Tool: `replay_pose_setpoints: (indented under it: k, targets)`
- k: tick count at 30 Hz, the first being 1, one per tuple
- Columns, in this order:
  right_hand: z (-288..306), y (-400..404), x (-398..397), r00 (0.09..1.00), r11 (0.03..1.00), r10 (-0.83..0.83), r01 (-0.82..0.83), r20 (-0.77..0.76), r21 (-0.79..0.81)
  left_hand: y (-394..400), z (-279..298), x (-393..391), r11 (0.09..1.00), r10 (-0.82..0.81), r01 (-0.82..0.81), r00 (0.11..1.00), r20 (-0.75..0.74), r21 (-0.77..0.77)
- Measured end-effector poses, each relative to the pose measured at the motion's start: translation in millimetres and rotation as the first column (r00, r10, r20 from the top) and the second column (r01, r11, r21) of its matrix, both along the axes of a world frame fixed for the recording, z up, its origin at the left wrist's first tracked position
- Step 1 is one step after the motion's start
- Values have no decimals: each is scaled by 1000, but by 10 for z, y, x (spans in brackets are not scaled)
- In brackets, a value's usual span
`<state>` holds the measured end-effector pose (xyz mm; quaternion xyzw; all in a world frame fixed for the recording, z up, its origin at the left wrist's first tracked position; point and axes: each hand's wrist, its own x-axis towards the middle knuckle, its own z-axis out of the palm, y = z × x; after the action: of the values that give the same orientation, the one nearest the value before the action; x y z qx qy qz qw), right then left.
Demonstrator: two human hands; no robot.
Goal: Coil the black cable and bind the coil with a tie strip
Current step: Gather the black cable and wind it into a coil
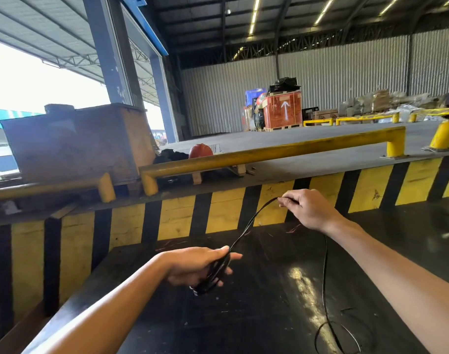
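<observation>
- Head view: my left hand [201, 265] is curled around a small bundle of loops of the black cable [246, 229], held over the near-middle of the dark tabletop [269, 302].
- My right hand [309, 209] is raised farther out, pinching the cable between thumb and fingertips; a double strand arcs from it down to the bundle.
- The loose rest of the cable drops from behind my right forearm and trails across the tabletop, curling into a loop near the bottom edge of the view.
- The tabletop's left edge runs diagonally beside my left arm; its far edge meets a yellow-and-black striped wall [218, 210]. The glossy surface between my hands is open.
- Above the wall runs a yellow rail [269, 152], well behind my hands.
- Behind the rail sit an orange helmet [201, 150] and a rusty brown box [77, 141].
- The room is a warehouse with corrugated walls; a red crate [283, 111] with a white arrow stands far back on the concrete floor.
</observation>
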<state>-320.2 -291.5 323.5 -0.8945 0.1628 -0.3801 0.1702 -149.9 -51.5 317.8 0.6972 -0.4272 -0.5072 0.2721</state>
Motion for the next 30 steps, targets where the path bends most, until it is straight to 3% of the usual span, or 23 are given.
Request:
replay_pose_setpoints:
  k: [2,4,6,8,10,12,13,14,15,16,17,18,20,23,26,28,30]
  targets:
    - [-70,-8,40,998,998,-52,53,-27,35,22,87,-131,991,-117,92,952,-284,-101]
    - [-189,110,87,990,998,-17,25,-141,56,-19,209,-261,960,-237,128,846,-478,-249]
    - [-357,391,162,954,994,101,-86,-283,66,-122,344,-391,901,-267,4,793,-548,-433]
    - [-519,747,224,911,975,224,-208,-345,84,-232,456,-470,798,-142,-202,852,-503,-567]
    - [-564,971,221,895,961,272,-272,-354,50,-291,503,-429,690,42,-318,914,-403,-650]
    - [-485,1008,149,880,962,257,-273,-401,16,-296,488,-282,639,170,-359,929,-330,-680]
    - [-422,983,98,867,961,251,-276,-431,5,-290,464,-178,619,258,-354,935,-244,-702]
    - [-349,951,48,853,958,256,-288,-454,0,-280,448,-67,615,382,-290,923,-44,-733]
    - [-266,916,-14,846,953,266,-302,-463,-3,-286,415,54,666,479,-170,844,241,-726]
    - [-167,872,-78,845,950,273,-312,-460,-9,-297,362,171,764,484,-41,696,530,-644]
    - [-47,816,-141,854,948,278,-318,-439,-19,-303,302,250,863,406,17,573,712,-506]
    - [93,742,-198,877,948,280,-318,-391,-33,-301,217,318,935,291,19,530,796,-355]
    - [392,562,-307,939,956,256,-282,-231,-84,-258,16,397,993,102,-3,553,827,-121]
    - [633,303,-411,985,982,157,-163,-71,-91,-178,-133,319,997,39,12,746,665,-72]
    - [558,89,-356,991,992,129,-128,-31,9,-118,-36,39,996,23,7,946,323,-94]
    - [465,-58,-305,998,996,57,-56,-6,70,-72,84,-142,994,-42,49,996,72,-98]
    - [331,-179,-263,998,990,-51,56,-44,129,-47,209,-253,980,-106,73,978,-178,-184]
